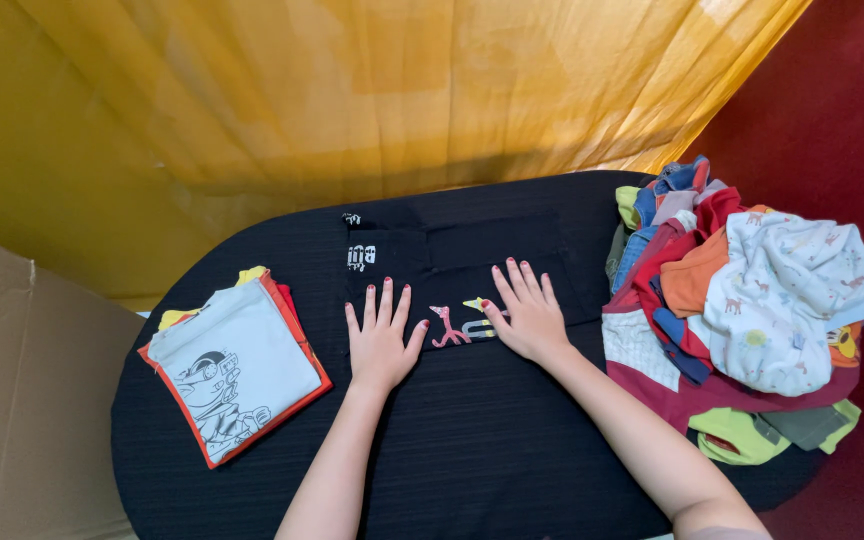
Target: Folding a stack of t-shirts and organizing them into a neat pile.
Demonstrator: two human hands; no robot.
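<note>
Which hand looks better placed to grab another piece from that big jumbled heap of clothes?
Probably the right hand: it lies flat on the black garment close beside the clothes heap, while the left hand rests nearer the folded stack.

Yellow drape [352,90] behind; black oval table [472,450]; red wall [832,110]

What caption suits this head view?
Both hands, left and right, press flat on a black garment between folded shirts and a clothes pile.

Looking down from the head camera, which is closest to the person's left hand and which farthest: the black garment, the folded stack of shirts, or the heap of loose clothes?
From the left hand:
1. Black garment, directly under it.
2. Folded stack of shirts, to its left.
3. Heap of loose clothes, far right, beyond the right hand.
</note>
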